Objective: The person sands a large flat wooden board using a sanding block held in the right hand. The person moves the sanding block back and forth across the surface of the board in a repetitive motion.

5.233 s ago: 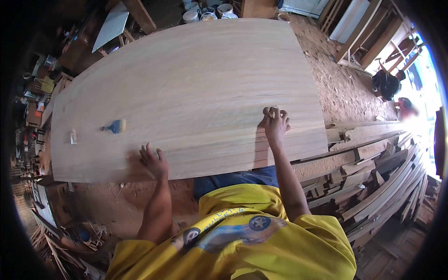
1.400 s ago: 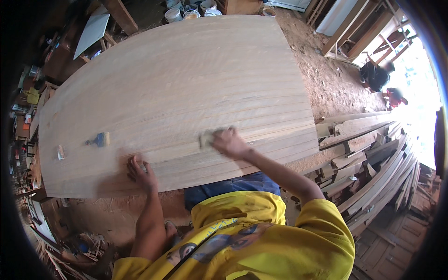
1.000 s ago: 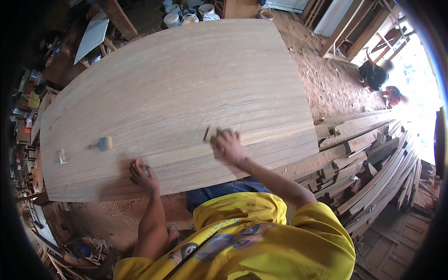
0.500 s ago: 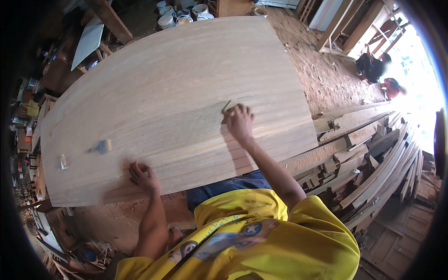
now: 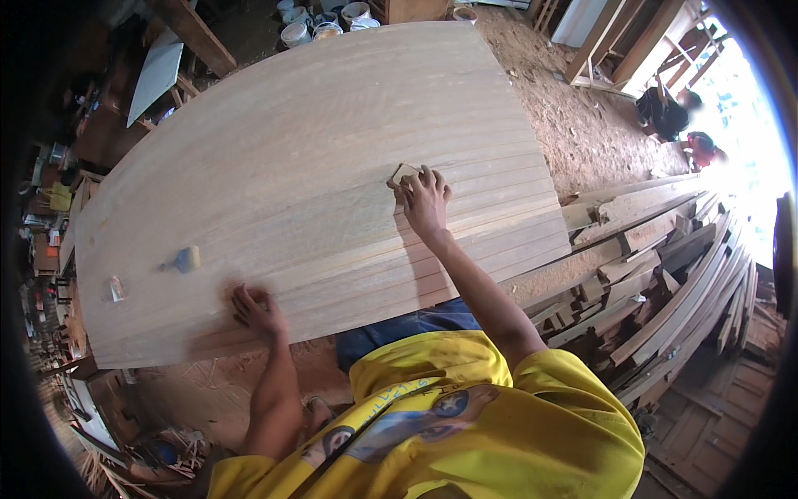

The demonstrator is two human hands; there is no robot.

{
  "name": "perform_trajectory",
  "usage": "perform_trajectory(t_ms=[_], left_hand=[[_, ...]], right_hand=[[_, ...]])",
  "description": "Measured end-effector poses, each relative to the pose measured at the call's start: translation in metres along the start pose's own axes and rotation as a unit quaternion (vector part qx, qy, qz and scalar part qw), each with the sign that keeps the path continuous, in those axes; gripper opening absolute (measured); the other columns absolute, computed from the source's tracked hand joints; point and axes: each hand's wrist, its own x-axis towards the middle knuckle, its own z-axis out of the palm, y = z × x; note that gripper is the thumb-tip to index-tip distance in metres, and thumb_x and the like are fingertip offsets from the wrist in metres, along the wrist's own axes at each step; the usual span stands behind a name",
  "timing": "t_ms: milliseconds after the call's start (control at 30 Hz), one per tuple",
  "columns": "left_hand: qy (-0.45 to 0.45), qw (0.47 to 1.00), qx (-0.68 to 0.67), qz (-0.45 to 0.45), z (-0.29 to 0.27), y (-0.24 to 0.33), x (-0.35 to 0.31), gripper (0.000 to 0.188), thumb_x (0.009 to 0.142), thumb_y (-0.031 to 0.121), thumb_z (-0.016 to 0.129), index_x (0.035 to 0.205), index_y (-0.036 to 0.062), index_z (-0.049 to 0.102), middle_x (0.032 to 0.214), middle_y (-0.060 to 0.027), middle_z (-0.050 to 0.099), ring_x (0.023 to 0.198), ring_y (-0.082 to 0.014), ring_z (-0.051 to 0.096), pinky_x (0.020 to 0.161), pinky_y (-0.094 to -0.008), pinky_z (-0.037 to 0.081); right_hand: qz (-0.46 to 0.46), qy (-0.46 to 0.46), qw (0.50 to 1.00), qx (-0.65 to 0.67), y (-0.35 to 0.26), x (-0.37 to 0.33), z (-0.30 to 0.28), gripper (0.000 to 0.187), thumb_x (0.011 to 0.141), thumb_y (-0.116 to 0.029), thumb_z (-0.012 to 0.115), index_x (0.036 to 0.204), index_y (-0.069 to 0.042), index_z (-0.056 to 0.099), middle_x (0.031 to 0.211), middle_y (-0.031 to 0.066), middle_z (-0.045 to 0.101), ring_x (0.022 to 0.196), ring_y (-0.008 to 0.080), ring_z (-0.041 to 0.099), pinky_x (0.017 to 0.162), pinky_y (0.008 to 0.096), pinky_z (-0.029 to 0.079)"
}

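Note:
A wide pale wooden panel (image 5: 332,108) with long seams along its near side lies in front of me. My right hand (image 5: 427,201) is closed on a small flat tan square piece (image 5: 403,174), whose exact kind I cannot make out, over the panel's right half. Part of the piece is hidden under the fingers. At the near left edge, my left hand (image 5: 261,316) is open, its fingers apart and slightly bent, low at the panel's surface. Farther left lies a brush (image 5: 184,259) with pale bristles and a bluish-grey part.
A small clear-and-white packet (image 5: 115,289) lies on the panel's left end. Stacked timber offcuts (image 5: 632,274) crowd the right side. Several buckets (image 5: 296,33) stand beyond the far edge. Two people (image 5: 662,112) are at the bright opening, far right.
My right hand has shifted slightly away from me, and the tan piece now shows its flat face rather than its edge. My left hand stays in nearly the same place.

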Motion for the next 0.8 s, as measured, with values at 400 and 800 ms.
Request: perform_trajectory(t_ms=[400, 800], left_hand=[[-0.023, 1.0, -0.004, -0.016, -0.001, -0.005, -0.005, 0.058, 0.088, 0.023, 0.058, 0.14, 0.0155, 0.034, 0.149, -0.0123, 0.031, 0.141, -0.03, 0.022, 0.114, -0.0532, 0.014], [0.004, 1.0, -0.002, -0.002, 0.001, -0.003, -0.003, 0.055, 0.089, 0.029, 0.054, 0.14, 0.0159, 0.035, 0.149, -0.0116, 0.033, 0.14, -0.0292, 0.026, 0.112, -0.0539, 0.017]], right_hand=[[-0.105, -0.149, 0.983, -0.01, -0.03, -0.09, -0.017, 0.03, 0.079, -0.01, 0.064, 0.108, -0.016, 0.064, 0.126, 0.0112, 0.049, 0.116, 0.0321, 0.045, 0.095, 0.0472, 0.036], [-0.136, -0.144, 0.98, -0.028, -0.042, -0.077, -0.024, 0.021, 0.083, -0.012, 0.06, 0.104, -0.011, 0.06, 0.118, 0.0103, 0.054, 0.11, 0.0312, 0.05, 0.092, 0.0423, 0.041]])
